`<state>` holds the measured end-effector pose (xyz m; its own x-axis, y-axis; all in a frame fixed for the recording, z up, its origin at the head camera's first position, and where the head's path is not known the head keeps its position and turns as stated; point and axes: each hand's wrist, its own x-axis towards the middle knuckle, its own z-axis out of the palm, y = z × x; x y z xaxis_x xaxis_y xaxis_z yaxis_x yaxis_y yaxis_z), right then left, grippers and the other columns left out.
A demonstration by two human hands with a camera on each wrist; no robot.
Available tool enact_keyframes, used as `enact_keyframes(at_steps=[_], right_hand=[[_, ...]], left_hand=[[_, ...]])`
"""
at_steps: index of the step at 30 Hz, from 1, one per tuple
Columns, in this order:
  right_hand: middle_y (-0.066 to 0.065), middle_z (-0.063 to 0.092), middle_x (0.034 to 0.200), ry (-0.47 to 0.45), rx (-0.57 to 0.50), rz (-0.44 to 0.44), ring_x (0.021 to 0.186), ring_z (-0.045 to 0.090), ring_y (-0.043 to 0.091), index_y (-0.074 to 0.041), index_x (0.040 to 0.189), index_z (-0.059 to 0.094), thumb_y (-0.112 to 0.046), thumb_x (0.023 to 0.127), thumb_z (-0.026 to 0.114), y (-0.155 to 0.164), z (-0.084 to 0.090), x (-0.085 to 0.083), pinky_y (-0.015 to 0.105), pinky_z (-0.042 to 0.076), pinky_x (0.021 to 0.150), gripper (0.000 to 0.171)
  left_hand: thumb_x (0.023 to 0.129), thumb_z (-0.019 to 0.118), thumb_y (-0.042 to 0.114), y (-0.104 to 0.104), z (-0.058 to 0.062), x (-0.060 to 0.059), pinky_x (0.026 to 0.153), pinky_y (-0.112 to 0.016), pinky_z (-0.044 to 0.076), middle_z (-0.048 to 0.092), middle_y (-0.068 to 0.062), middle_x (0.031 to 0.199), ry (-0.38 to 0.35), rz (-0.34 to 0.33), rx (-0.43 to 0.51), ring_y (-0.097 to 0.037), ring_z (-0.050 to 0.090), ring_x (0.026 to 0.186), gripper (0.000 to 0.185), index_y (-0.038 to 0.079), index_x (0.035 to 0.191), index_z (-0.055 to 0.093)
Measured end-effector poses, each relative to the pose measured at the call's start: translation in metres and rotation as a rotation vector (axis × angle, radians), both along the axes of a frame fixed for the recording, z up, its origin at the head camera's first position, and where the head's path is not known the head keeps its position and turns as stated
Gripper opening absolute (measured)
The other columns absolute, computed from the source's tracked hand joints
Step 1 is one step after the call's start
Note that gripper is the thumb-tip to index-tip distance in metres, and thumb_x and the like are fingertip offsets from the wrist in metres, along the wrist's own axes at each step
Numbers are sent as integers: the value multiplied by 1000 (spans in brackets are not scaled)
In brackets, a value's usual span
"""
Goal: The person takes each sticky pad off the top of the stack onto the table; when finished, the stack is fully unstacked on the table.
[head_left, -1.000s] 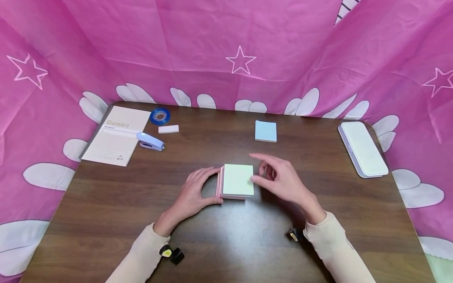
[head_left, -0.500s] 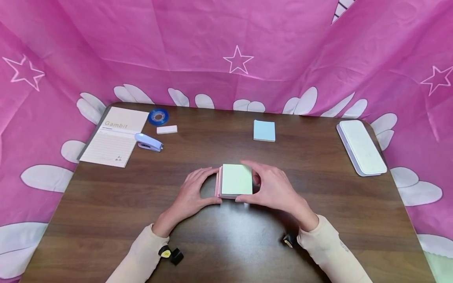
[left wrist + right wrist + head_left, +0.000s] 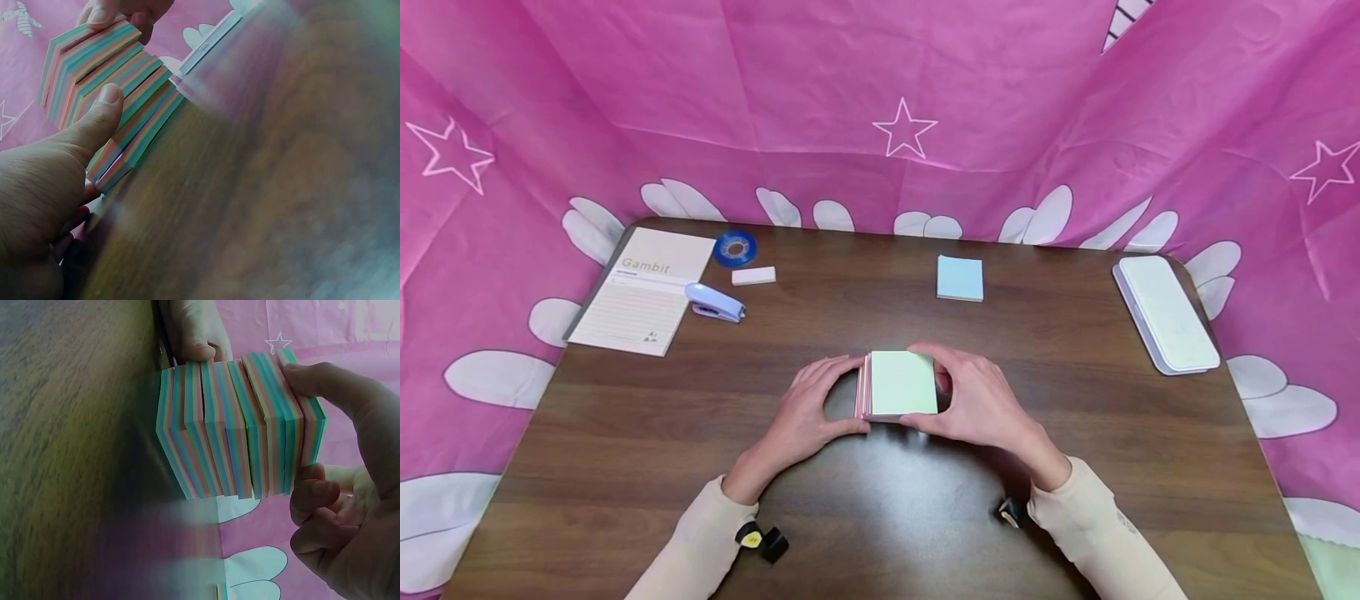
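Note:
A tall stack of square sticky note pads stands at the middle of the table, pale green on top. Its sides show pink, yellow, green and blue layers, and the pads sit slightly out of line. My left hand grips the stack from the left, with the thumb on the near side about mid-height. From the right, my right hand pinches the upper pads between thumb and fingers. In the right wrist view, its thumb lies at the top pad's edge and the other fingers are curled on the far side.
Behind the stack lies a light blue pad. At the left are a notebook, a stapler, a white eraser and a blue tape roll. A white case lies near the right edge. A pink curtain borders the table.
My right hand has moved left from beside the stack and closed its thumb and fingers on the upper pads. The left hand keeps its grip on the stack.

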<state>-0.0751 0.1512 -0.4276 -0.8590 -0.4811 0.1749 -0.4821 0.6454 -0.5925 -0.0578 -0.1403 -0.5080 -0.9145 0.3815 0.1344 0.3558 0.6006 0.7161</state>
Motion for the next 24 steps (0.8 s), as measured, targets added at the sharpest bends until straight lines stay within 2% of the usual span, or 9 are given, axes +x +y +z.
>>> enact_keyframes(at_steps=[11, 18, 24], right_hand=[[-7, 54, 79, 9, -66, -23, 68, 49, 11, -15, 143, 69, -41, 70, 103, 16, 6, -10, 31, 40, 62, 84], [-2, 55, 79, 89, -171, -32, 69, 51, 15, -11, 141, 69, -28, 71, 103, 51, -4, -40, 28, 41, 63, 80], [0, 55, 81, 102, -168, -75, 73, 52, 14, -10, 141, 69, -25, 71, 104, 86, -14, -69, 24, 42, 63, 80]], left_hand=[[82, 100, 45, -1, 0, 0, 127, -66, 31, 58, -12, 162, -6, 2, 4, -37, 47, 154, 95, 19, 163, 56], [82, 100, 43, -1, 0, 1, 128, -66, 31, 58, -11, 163, -16, 5, 4, -36, 47, 155, 95, 19, 163, 56], [83, 99, 45, -1, 0, 1, 127, -67, 31, 57, -10, 164, -23, 3, -3, -36, 47, 155, 94, 20, 163, 55]])
